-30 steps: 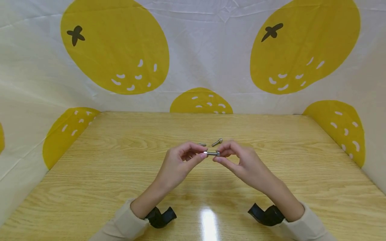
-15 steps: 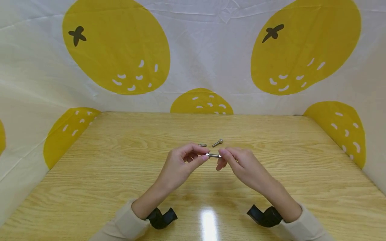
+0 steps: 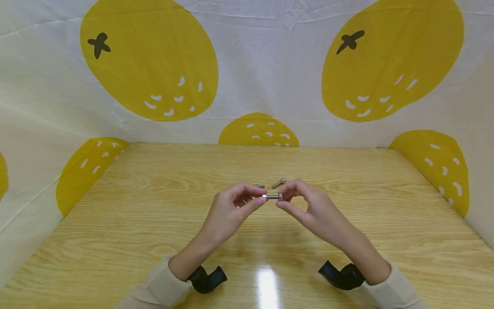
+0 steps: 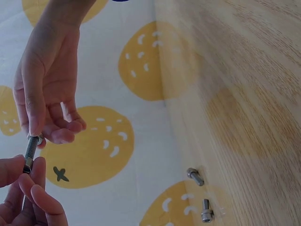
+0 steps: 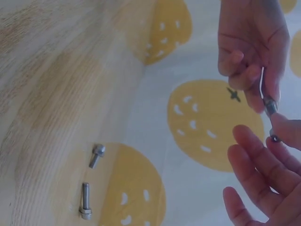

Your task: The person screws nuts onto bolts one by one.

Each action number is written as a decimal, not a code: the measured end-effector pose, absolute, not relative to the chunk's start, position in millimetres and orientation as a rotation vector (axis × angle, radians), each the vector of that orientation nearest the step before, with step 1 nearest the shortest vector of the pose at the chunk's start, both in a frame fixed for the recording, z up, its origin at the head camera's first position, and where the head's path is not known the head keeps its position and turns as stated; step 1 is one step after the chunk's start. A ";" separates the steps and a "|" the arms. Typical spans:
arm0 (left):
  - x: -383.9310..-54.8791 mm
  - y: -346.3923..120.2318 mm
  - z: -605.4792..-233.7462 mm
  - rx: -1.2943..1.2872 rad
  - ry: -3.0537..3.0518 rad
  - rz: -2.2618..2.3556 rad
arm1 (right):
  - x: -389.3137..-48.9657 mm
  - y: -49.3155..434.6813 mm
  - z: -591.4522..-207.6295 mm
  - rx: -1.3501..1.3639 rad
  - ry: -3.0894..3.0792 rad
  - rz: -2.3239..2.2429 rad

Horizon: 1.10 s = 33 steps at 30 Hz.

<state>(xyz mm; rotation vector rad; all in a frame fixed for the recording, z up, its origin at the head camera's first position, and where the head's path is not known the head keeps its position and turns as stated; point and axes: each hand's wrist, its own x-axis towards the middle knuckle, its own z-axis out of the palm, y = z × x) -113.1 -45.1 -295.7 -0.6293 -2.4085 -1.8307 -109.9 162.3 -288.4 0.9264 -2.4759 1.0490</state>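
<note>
In the head view my left hand (image 3: 233, 208) pinches the head end of a metal bolt (image 3: 272, 197) between thumb and index finger. The bolt lies level, its threaded shaft pointing right. Around its right end is a nut (image 3: 280, 197), which my right hand (image 3: 310, 208) pinches with thumb and index finger. In the left wrist view the bolt's thread (image 4: 31, 148) shows between the two hands. The right wrist view shows the bolt's end (image 5: 275, 139) by my right thumb; fingers hide much of the rest.
Two more bolts lie on the wooden table (image 3: 154, 180) just beyond my hands: one bolt (image 3: 278, 183) slanted, another bolt (image 3: 260, 186) partly behind the left hand. White cloth (image 3: 270, 64) with yellow fruit prints encloses the table's back and sides.
My right fingers rolled over the nut, covering it half a second ago, then came back to an opened-out pinch with the nut showing. The left hand stays nearly still.
</note>
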 end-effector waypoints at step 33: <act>-112.9 -44.7 -296.0 -0.639 -2.381 -1.849 | -111.4 166.0 -288.3 0.917 -2.442 1.048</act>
